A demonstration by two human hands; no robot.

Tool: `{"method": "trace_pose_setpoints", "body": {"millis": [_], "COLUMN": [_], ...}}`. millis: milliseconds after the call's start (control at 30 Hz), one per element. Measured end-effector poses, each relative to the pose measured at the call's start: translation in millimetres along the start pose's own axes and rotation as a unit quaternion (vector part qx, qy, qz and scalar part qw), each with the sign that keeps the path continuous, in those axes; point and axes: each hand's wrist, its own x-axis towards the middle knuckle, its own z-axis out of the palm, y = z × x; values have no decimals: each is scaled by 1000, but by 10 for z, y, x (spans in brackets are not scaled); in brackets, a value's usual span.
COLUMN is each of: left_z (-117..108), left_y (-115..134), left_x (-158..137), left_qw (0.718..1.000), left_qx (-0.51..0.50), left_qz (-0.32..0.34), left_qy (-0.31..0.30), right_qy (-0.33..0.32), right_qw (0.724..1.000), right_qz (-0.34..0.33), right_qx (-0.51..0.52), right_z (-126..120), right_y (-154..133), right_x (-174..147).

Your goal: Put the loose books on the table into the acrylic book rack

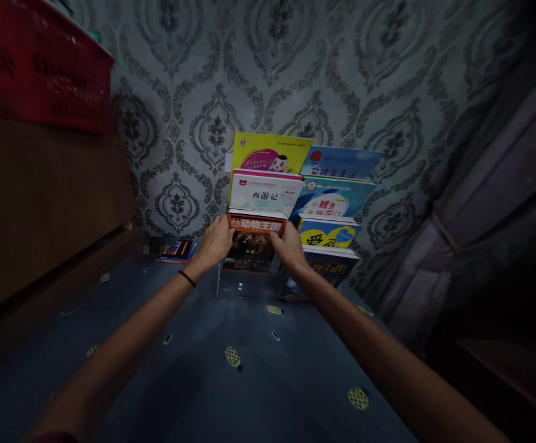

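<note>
Two hands grip an Animal Kingdom book above a blue pineapple-print sheet (194, 375).
Left hand (218, 239) and right hand (290, 245) are both curled nearly closed on its upper side edges, thumbs toward the cover; an even grip and level top should keep it from twisting or snagging. The lion-cover Animal Kingdom book (252, 249) lies directly between them, upright and facing the person, before what looks like a clear rack; whether its bottom is seated, I cannot tell. Just behind stands Journey to the West (265, 197), then a yellow book (253, 147) near the damask wallpaper (216, 117).
</note>
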Motion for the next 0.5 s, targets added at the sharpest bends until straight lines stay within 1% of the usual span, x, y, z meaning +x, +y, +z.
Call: {"method": "trace_pose_setpoints", "body": {"millis": [333,500], "left_z": [-8,-17], "left_y": [-31,15], "left_x": [-6,-8], "left_qw": [1000,1000], "left_qx": [-25,-16], "left_qz": [16,5], "left_qy": [5,1], "right_qy": [2,-4], "right_qw": [999,997], "right_qz": [23,24], "right_qx": [47,70], "right_z": [-28,-30], "right_y": [95,149], "right_x": [-19,-9]}}
